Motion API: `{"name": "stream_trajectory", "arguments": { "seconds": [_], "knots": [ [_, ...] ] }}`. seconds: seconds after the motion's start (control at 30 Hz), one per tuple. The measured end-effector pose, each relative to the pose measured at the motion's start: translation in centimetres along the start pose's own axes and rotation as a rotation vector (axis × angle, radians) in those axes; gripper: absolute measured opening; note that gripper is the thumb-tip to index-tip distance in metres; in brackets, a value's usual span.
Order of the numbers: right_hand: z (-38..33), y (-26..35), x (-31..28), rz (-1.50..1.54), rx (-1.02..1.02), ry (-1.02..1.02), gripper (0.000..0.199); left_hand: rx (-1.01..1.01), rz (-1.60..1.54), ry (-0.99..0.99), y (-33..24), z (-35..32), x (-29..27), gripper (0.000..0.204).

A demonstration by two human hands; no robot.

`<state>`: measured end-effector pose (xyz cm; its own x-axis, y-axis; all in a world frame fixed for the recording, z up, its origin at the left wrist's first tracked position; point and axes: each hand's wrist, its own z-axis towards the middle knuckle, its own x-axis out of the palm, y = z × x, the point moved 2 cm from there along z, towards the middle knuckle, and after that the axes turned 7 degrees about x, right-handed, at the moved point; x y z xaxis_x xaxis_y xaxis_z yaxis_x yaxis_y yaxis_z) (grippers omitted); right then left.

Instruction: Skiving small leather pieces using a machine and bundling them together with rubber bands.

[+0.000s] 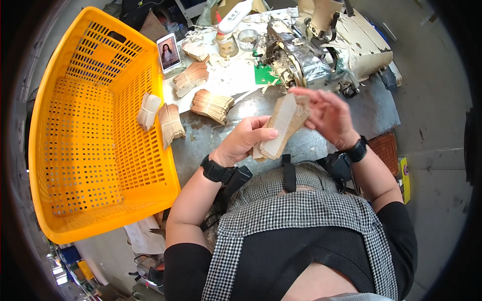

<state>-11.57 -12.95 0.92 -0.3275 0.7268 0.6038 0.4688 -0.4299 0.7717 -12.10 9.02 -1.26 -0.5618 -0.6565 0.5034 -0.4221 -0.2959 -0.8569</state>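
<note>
In front of my body, my left hand [244, 138] is closed around the lower left edge of a small stack of flat strips [282, 128], thumb on top. The upper strip is whitish, with tan, leather-like material showing beneath it. My right hand [331, 116] is at the upper right end of the stack, its fingers apart and curved; the index finger reaches along the far edge. Whether its fingertips press on the strips is hard to tell. Left of my hands lie banded tan bundles, among them one fanned bundle [212, 106] and another bundle [171, 125] beside the basket.
A large yellow plastic basket [108, 220] stands at the left, with a pale banded bundle [149, 111] at its right wall. At the back are a phone [169, 52], a glue bottle [234, 17], a round tin [247, 39], scraps, and a machine [286, 55] on the metal worktop [201, 150].
</note>
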Motion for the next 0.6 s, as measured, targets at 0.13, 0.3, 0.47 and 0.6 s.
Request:
{"name": "stream_trajectory", "arguments": {
  "seconds": [0.13,0.3,0.47,0.6],
  "knots": [
    [-2.4,2.6,3.2,-0.239,-0.251,-0.020,0.057,0.205,0.603,-0.124,-0.8,0.9,0.6,0.062],
    [-5.5,2.1,7.4,-1.145,-0.318,0.194,0.055,0.239,0.731,-0.170,-1.0,1.6,0.8,0.060],
    [-5.5,0.9,5.9,-0.694,-0.074,-0.099,0.032,0.225,0.317,-0.260,-2.0,1.5,-1.1,0.048],
    [-3.9,-0.6,1.1,-0.804,0.512,-0.134,0.034,0.241,0.104,-0.209,-3.1,1.2,-0.8,0.038]
  ]
}}
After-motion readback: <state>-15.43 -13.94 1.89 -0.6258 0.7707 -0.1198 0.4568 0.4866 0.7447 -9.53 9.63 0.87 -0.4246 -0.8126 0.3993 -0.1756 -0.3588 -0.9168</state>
